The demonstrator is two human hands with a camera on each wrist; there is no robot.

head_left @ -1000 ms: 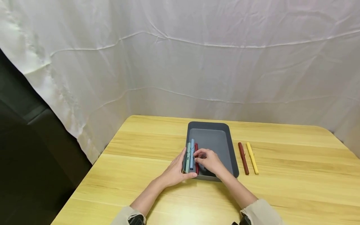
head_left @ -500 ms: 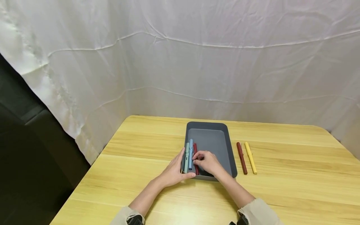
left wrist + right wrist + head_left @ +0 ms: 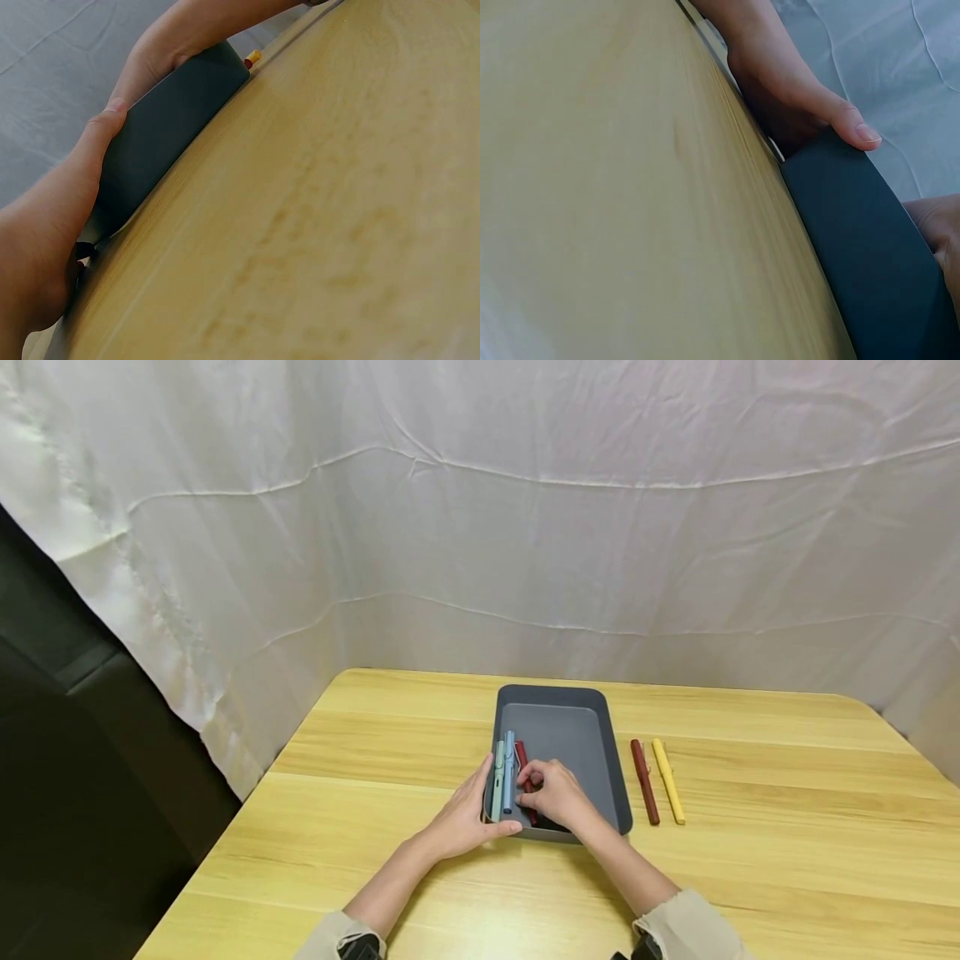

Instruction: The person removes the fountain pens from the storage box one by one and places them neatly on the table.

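A dark grey rectangular tray [image 3: 573, 727] stands on the wooden table. Inside, along its left side, lie a pale green pen [image 3: 498, 781] and a blue pen [image 3: 509, 768]. Just right of them is a red pen [image 3: 522, 753], slightly slanted; my right hand [image 3: 553, 789] pinches it between thumb and fingers, hiding its middle. My left hand [image 3: 467, 814] rests against the tray's near left corner, fingers straight along the left wall. The left thumb [image 3: 859, 133] lies over the near rim in the right wrist view.
Right of the tray, a dark red pen [image 3: 645, 782] and a yellow pen [image 3: 668, 782] lie side by side on the table [image 3: 787, 793]. A pale curtain [image 3: 600, 543] hangs behind the table. Something black [image 3: 90, 760] stands beyond its left edge.
The red pen in my right hand has turned a little, its near end shifting right, away from the blue pen. My left hand stays at the tray corner.
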